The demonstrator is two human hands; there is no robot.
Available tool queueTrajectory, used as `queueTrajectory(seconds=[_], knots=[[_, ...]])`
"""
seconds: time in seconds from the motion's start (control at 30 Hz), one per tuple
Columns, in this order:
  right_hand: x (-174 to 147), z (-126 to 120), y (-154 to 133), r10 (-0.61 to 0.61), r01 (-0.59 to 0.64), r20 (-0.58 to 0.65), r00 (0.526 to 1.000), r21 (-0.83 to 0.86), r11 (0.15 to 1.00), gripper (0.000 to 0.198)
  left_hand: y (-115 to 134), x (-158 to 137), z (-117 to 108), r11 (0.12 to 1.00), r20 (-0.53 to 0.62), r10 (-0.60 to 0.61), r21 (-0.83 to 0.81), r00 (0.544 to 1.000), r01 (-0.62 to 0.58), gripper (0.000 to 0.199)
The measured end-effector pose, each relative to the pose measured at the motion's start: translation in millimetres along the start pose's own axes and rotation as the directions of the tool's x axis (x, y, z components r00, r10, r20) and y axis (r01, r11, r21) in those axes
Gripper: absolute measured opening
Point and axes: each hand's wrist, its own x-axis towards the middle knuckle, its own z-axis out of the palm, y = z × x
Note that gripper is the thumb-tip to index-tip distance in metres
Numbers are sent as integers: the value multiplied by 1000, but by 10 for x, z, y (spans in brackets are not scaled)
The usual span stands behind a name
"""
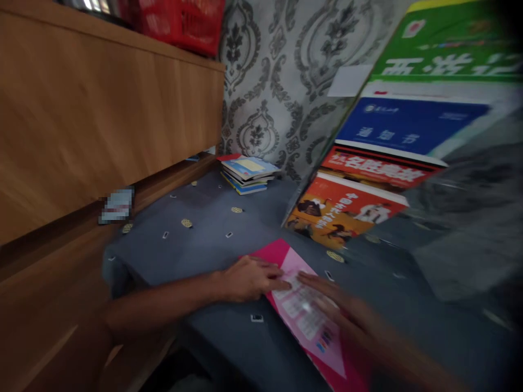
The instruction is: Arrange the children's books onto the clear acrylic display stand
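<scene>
A book with a pink cover [281, 251] and a paler, printed panel lies on the dark grey-blue cloth near me. My left hand [251, 279] rests at its left edge, fingers and thumb stretched onto the cover. Across the pale panel lies my right hand [327, 296], smeared by motion, with its fingers extended and flat. Neither hand is wrapped around anything. The lower right part of the book is partly hidden under my right hand and forearm.
Books in overlapping tiers, among them a blue one [404, 126] and an orange one [343, 209], lean at the right. A small pile of books [247, 170] sits by the patterned wall. Wooden furniture [110, 103] at the left carries a red basket [182, 24].
</scene>
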Motion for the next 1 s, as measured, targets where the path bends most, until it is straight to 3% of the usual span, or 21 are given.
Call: queueTrajectory(seconds=[0.07, 0.13, 0.27, 0.47, 0.7, 1.0], knots=[[142, 195, -257, -4, -7, 133, 991, 77, 997, 57, 18, 1, -8, 1000, 8, -3, -3, 1000, 3, 37], [304, 356, -407, -1, -15, 153, 988, 101, 995, 70, 30, 7, -12, 1000, 33, -21, 13, 999, 20, 36], [537, 455, -373, -58, 35, 137, 989, 167, 985, 63, 41, 28, -45, 996, 92, -61, 76, 994, 54, 34], [624, 353, -88, -8, 22, 103, 995, -135, 991, 68, 67, 31, -98, 1000, 51, -26, -8, 998, 26, 61], [270, 236, 123, -6, 15, 30, 1000, -339, 941, 71, 30, -4, -73, 995, 82, -84, -46, 993, 88, 73], [-289, 213, -76, 38, -38, -5, 999, -362, 931, 66, 94, -7, 27, 999, 78, -33, -18, 996, 35, 74]])
